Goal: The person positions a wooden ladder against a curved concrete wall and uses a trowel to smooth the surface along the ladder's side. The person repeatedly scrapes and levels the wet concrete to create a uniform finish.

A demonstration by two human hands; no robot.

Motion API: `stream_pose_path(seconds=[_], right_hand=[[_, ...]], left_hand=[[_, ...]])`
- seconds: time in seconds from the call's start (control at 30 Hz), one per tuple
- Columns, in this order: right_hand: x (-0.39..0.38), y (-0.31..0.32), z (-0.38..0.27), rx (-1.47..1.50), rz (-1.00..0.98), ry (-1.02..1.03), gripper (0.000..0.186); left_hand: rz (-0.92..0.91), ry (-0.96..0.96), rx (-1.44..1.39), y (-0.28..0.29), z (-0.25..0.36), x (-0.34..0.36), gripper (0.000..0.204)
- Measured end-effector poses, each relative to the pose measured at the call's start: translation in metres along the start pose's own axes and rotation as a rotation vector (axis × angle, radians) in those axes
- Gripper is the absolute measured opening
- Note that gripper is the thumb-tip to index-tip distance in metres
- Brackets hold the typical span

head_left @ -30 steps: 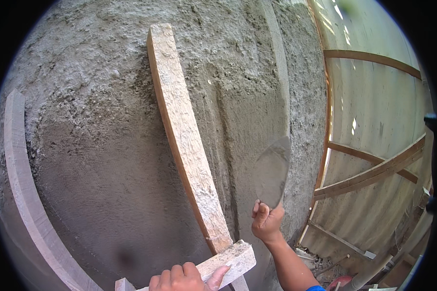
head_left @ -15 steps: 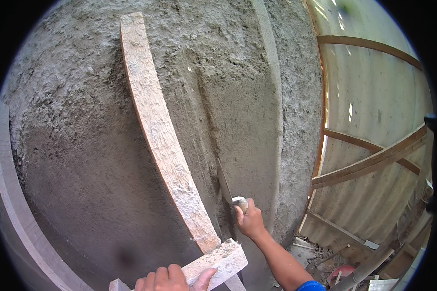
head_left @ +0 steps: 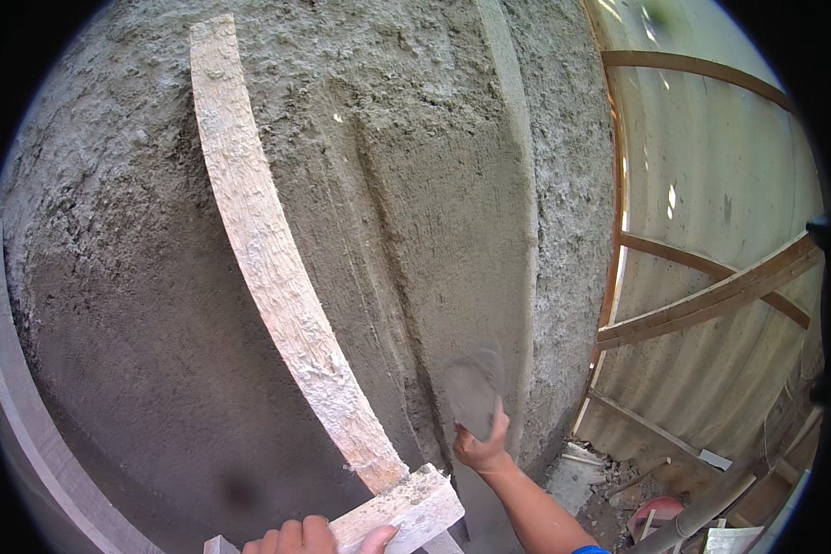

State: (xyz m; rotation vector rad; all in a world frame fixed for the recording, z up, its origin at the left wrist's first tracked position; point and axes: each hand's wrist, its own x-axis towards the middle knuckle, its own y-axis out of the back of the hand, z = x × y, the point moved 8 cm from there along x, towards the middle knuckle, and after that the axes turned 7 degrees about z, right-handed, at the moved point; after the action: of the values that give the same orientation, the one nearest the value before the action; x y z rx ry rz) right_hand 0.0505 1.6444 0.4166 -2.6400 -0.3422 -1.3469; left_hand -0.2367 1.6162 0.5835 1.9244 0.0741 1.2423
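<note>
My left hand (head_left: 295, 537) is closed around a short wooden block (head_left: 406, 508) at the lower edge. Up from behind that block runs a long, mortar-crusted wooden board (head_left: 277, 249), slanting to the upper left in front of the wall. My right hand (head_left: 485, 451) grips a trowel; its rounded, mortar-smeared blade (head_left: 474, 392) points upward with a broad face showing, close to the wall. The handle is hidden in my fingers. On the plastered wall (head_left: 462, 231) a groove (head_left: 379, 231) runs downward, left of the trowel. Whether the blade touches the plaster I cannot tell.
A raised mortar strip (head_left: 522, 148) runs down the wall on the right. Beyond stand corrugated sheeting (head_left: 711, 166) and wooden braces (head_left: 711, 291). Rubble (head_left: 609, 494) and a reddish container (head_left: 656, 512) lie at lower right. Another long board (head_left: 28, 415) curves along the left.
My right hand has turned the trowel from edge-on to broad face and moved it slightly right, away from the groove. The long board's upper end appears farther left in view.
</note>
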Motion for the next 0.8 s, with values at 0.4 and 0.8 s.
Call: stream_pose_path(seconds=[0.4,0.8], right_hand=[[-0.016,-0.008,0.002,-0.208,-0.198,-0.177,0.028],[-0.002,0.002,-0.020,-0.156,-0.147,-0.291,0.038]], left_hand=[[-0.014,0.008,0.011,-0.001,0.001,0.000,0.053],[-0.007,0.006,-0.006,0.000,0.000,0.001,0.053]])
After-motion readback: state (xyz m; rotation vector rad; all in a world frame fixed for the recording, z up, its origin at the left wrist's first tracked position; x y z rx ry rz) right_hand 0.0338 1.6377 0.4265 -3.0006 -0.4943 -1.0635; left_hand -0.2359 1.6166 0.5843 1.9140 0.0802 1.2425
